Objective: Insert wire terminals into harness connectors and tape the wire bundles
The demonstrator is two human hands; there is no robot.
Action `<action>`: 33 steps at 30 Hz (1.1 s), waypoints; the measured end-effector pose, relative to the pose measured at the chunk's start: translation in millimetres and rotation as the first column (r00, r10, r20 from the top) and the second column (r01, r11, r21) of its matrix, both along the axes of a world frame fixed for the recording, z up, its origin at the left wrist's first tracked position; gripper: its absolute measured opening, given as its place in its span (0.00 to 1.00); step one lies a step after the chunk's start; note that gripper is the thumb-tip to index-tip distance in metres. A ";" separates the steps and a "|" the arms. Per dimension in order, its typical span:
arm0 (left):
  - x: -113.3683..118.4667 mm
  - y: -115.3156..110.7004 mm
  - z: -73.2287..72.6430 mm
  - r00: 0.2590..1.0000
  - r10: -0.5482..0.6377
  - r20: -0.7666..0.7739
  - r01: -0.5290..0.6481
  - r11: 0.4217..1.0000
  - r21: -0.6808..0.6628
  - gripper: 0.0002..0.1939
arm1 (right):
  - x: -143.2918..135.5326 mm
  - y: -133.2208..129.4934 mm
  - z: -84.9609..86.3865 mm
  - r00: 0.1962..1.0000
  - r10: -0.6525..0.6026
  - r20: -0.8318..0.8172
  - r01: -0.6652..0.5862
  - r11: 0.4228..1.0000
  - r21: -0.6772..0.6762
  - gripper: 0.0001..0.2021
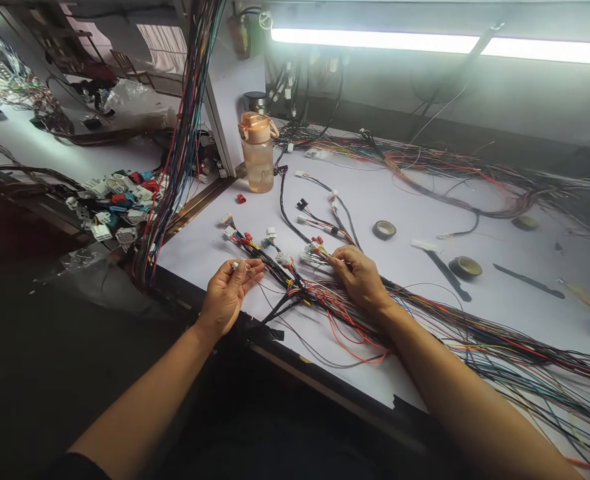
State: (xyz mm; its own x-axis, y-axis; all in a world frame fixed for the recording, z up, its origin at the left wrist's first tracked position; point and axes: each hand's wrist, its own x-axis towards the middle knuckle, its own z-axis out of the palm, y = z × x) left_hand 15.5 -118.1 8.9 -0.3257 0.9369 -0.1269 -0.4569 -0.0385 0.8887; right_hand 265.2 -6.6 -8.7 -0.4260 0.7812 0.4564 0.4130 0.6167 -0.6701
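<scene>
A wiring harness lies across the table in front of me, its branches ending in white and red plug connectors. Near the table's front edge, my left hand pinches a small white connector between thumb and fingers. My right hand is closed on thin wires just behind a white and red connector. Between the hands sits another white connector on a short branch. Black tape wraps the trunk leading to the left-hand plugs.
An orange-lidded water bottle stands at the back left. Tape rolls and a dark flat blade-like tool lie to the right. A hanging wire bundle and a heap of connectors are at the left. Loose wires line the back.
</scene>
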 end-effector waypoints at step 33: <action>-5.9 -46.2 16.0 0.023 -0.185 -0.982 0.296 0.940 -0.170 0.09 | -64.2 -146.8 21.5 0.890 0.023 0.455 -0.130 0.970 0.206 0.16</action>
